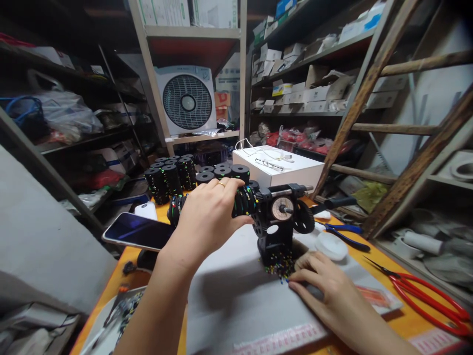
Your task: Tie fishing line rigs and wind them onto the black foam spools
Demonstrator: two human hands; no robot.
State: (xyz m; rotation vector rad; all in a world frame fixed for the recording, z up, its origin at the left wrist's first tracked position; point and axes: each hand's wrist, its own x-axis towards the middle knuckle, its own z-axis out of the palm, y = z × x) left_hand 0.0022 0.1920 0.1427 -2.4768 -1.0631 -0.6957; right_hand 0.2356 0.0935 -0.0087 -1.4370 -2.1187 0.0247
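My left hand (210, 212), a ring on one finger, is wrapped over a row of black spools (244, 201) dotted with small coloured bits. The row joins a black hand-crank winder (275, 222) with a round dial and gears. My fingers lie over the far side of the row, and the thumb points towards the winder. At the winder's foot, on white paper (229, 305), lies a heap of tiny coloured beads (280, 266). My right hand (325, 281) rests at the heap's right edge with thumb and forefinger close together. Whatever is between those fingertips is too small to make out.
Black spools (170, 177) stand stacked behind. A phone (138, 230) tilts at left. Red-handled scissors (424, 296), blue pliers (343, 234) and a clear round lid (331, 246) lie at right. Behind stand a white box (277, 165), a fan (187, 101) and a wooden ladder (358, 118).
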